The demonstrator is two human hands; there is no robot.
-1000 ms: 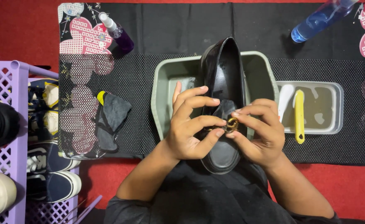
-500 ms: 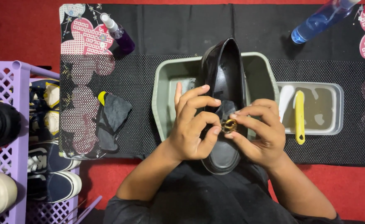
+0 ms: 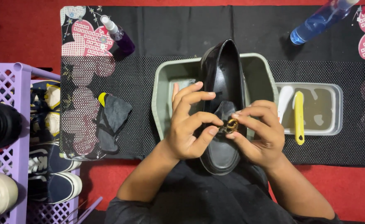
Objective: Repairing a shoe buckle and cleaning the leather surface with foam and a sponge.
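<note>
Pinching gold buckle [image 3: 232, 124] w/ both grips: left hand [image 3: 188, 124] & right hand [image 3: 259, 135] are steadying black loafer [image 3: 224, 103] over grey basin [image 3: 166, 87], catching drips.

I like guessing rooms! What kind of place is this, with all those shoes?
Probably a home shoe-cleaning spot on the floor: a purple shoe rack, a grey basin under the black loafer, and spray bottles on a black mat.

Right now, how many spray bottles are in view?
2. A small purple spray bottle lies at the mat's upper left, on the floral patch. A larger blue spray bottle lies at the upper right, its top cut off by the frame edge. Others may sit out of frame.
</note>
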